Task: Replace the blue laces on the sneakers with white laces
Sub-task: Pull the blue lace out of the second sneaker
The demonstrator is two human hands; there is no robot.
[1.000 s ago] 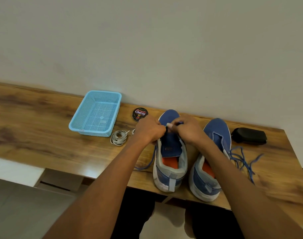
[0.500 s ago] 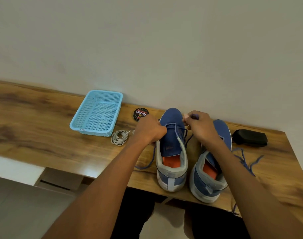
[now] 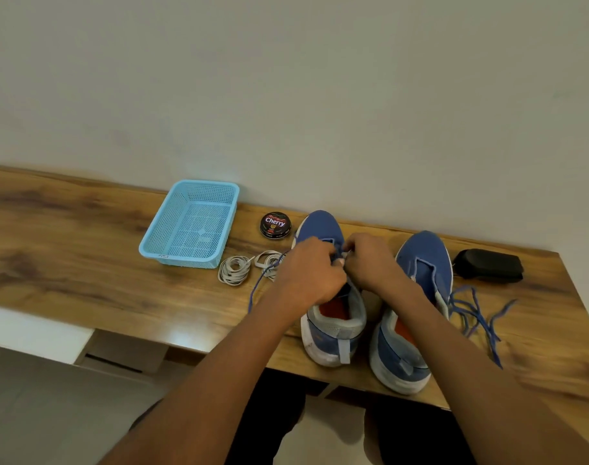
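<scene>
1. Basket [image 3: 189, 226]: light blue plastic mesh, rectangular, open top, standing at the back of the table [image 3: 68, 250] near the wall. Nothing lies in it.
2. Tin [image 3: 275, 224]: small, round, black, lid printed "Cherry", between the basket and the left sneaker. Lid on; contents not visible.
3. White laces [image 3: 234, 270]: two flat coiled bundles on the table, just in front of the basket's right corner.
4. Left hand [image 3: 308, 273]: fingers curled tight over the tongue area of the left sneaker [image 3: 333, 317]. A blue lace [image 3: 259, 283] trails from under it onto the table. What the fingers pinch cannot be told.
5. Right hand [image 3: 370, 261]: fingers curled, tips meeting those of the left hand over the same sneaker. The grip is hidden.
6. Left sneaker: blue fabric upper, grey padded collar, orange insole, white scuffed sole, heel toward the table's near edge.
7. Right sneaker [image 3: 420, 290]: same make, beside the first, eyelets bare.
8. Loose blue lace [image 3: 474, 317]: tangled on the table to the right of the right sneaker.
9. Black pouch [image 3: 489, 265]: oblong, matte, at the far right.
10. Table: glossy wood grain, brown.
</scene>
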